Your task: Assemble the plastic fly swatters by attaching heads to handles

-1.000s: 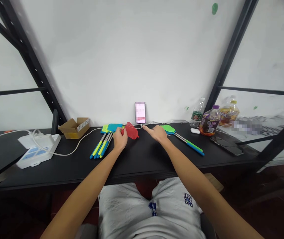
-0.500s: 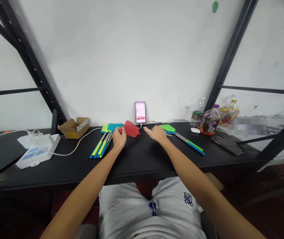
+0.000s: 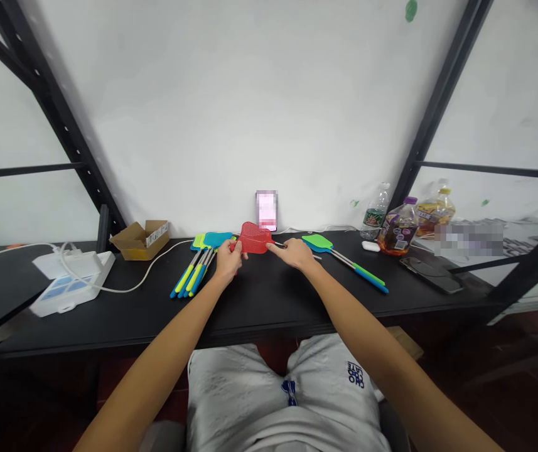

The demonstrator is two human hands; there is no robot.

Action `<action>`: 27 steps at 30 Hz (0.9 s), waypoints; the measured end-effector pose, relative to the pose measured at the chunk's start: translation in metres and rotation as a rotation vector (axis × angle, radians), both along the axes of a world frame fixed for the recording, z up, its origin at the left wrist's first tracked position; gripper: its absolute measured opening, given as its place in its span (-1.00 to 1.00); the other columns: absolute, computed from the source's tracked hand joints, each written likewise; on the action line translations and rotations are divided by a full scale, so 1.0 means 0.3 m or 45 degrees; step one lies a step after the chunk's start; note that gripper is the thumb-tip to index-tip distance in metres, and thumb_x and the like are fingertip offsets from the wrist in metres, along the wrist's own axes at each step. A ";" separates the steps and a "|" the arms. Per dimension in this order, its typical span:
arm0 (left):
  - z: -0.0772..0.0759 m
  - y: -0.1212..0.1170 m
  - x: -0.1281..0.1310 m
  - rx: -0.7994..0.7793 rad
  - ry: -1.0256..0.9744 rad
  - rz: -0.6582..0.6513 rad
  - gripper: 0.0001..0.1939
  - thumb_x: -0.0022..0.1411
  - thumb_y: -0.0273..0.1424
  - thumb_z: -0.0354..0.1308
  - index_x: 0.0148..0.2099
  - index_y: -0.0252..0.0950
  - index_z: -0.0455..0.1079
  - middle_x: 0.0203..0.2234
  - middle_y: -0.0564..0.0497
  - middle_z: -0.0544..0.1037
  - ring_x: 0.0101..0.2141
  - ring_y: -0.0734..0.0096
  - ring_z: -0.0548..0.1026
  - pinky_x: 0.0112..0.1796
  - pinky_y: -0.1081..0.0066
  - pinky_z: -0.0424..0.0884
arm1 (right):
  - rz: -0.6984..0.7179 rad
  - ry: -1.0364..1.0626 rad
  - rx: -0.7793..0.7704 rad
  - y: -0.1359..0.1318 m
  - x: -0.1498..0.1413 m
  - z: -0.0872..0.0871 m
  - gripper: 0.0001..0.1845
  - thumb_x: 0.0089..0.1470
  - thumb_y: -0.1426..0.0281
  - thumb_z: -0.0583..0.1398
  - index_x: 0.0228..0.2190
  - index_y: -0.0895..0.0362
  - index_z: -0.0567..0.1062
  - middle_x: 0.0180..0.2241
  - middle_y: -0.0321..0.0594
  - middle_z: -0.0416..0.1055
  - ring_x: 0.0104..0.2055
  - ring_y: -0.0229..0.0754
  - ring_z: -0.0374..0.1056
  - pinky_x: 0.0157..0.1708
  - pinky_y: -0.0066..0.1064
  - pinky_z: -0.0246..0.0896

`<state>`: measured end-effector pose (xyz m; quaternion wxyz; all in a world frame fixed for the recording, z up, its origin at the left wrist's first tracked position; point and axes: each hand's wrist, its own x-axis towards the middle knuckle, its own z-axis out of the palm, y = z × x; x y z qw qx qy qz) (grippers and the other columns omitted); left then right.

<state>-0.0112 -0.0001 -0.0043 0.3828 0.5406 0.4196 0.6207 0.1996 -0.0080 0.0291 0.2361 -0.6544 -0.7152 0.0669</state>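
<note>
A red fly swatter head (image 3: 255, 240), a perforated mesh paddle, is pinched at its left edge by my left hand (image 3: 229, 258); a bit of red also shows beneath those fingers. My right hand (image 3: 295, 253) is closed around a thin metal rod (image 3: 279, 245) that meets the narrow neck of the red head. The rod's far end pokes out past my right hand. Left of my left hand lies a row of fly swatters (image 3: 196, 273) with blue and yellow-green handles. To the right of my right hand rest green and blue fly swatters (image 3: 344, 258).
A phone (image 3: 267, 210) leans on the wall behind the hands. An open cardboard box (image 3: 140, 242) and a white power strip (image 3: 75, 285) sit on the left. Bottles (image 3: 398, 227), a white case (image 3: 370, 246) and a dark phone (image 3: 431, 275) stand or lie on the right.
The red swatter head has turned and moved slightly right, its neck now at my right hand. My right hand has shifted slightly, and the rod in it now meets the head.
</note>
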 end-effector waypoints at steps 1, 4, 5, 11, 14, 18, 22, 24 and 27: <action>-0.001 0.002 -0.001 0.005 -0.003 -0.003 -0.75 0.22 -0.19 0.07 -0.30 -0.24 0.12 -0.71 0.20 0.38 -0.82 0.68 0.06 -0.74 0.62 -0.05 | 0.014 -0.018 -0.006 0.001 -0.001 -0.002 -0.27 -0.02 -0.24 0.03 -0.39 0.17 0.56 -0.29 0.02 0.53 -0.20 0.03 0.45 -0.30 -0.37 0.21; -0.003 0.007 -0.003 0.020 -0.009 0.024 -0.74 0.22 -0.18 0.07 -0.30 -0.24 0.12 -0.72 0.20 0.37 -0.82 0.68 0.06 -0.75 0.63 -0.05 | 0.026 -0.089 -0.030 0.007 0.000 -0.011 -0.51 0.00 -0.02 0.15 -0.36 0.15 0.56 -0.24 -0.02 0.53 -0.18 0.01 0.45 -0.29 -0.39 0.22; -0.003 0.007 -0.003 0.022 -0.009 0.037 -0.73 0.22 -0.17 0.07 -0.30 -0.24 0.12 -0.72 0.20 0.37 -0.82 0.68 0.06 -0.75 0.63 -0.05 | 0.020 -0.109 -0.033 0.010 0.001 -0.015 -0.59 0.02 0.06 0.16 -0.35 0.15 0.56 -0.23 -0.03 0.53 -0.17 0.00 0.45 -0.28 -0.38 0.22; 0.001 0.002 -0.001 0.037 0.058 0.080 -0.72 0.21 -0.16 0.07 -0.31 -0.25 0.14 -0.71 0.19 0.38 -0.81 0.68 0.10 -0.74 0.63 -0.03 | -0.004 -0.184 0.011 0.025 0.012 -0.027 -0.66 0.15 0.28 0.02 -0.29 0.15 0.55 -0.17 0.00 0.52 -0.13 -0.01 0.44 -0.22 -0.35 0.24; 0.001 -0.001 0.000 0.037 0.096 0.109 -0.72 0.21 -0.16 0.07 -0.30 -0.25 0.15 -0.71 0.18 0.39 -0.81 0.67 0.12 -0.73 0.62 -0.02 | 0.007 -0.214 0.005 0.025 0.011 -0.027 -0.66 0.14 0.31 0.01 -0.28 0.15 0.55 -0.17 0.02 0.51 -0.12 0.01 0.44 -0.20 -0.33 0.25; -0.001 -0.001 -0.001 0.046 0.106 0.107 -0.74 0.21 -0.17 0.06 -0.31 -0.25 0.15 -0.71 0.18 0.39 -0.81 0.66 0.12 -0.73 0.62 -0.01 | 0.008 -0.231 -0.001 0.025 0.006 -0.029 -0.64 0.13 0.33 0.01 -0.25 0.16 0.56 -0.16 0.03 0.51 -0.11 0.04 0.45 -0.20 -0.30 0.26; -0.001 -0.001 -0.005 0.039 0.123 0.046 -0.74 0.22 -0.17 0.05 -0.31 -0.26 0.18 -0.72 0.17 0.39 -0.81 0.67 0.10 -0.73 0.61 -0.04 | -0.010 -0.262 -0.020 0.027 0.004 -0.035 -0.63 0.14 0.32 0.02 -0.21 0.16 0.56 -0.15 0.04 0.51 -0.10 0.04 0.44 -0.16 -0.28 0.27; 0.000 -0.003 -0.007 0.050 0.134 0.028 -0.74 0.22 -0.17 0.05 -0.32 -0.26 0.20 -0.72 0.16 0.38 -0.81 0.66 0.10 -0.73 0.61 -0.04 | -0.025 -0.287 -0.013 0.027 0.004 -0.037 -0.63 0.14 0.31 0.02 -0.20 0.16 0.56 -0.15 0.05 0.51 -0.09 0.04 0.44 -0.15 -0.27 0.27; 0.002 -0.010 -0.009 0.083 0.152 0.001 -0.74 0.22 -0.17 0.05 -0.33 -0.27 0.21 -0.72 0.16 0.38 -0.80 0.66 0.11 -0.73 0.61 -0.03 | -0.028 -0.315 -0.015 0.023 0.004 -0.035 -0.62 0.14 0.31 0.03 -0.20 0.17 0.57 -0.15 0.07 0.51 -0.10 0.06 0.45 -0.15 -0.25 0.28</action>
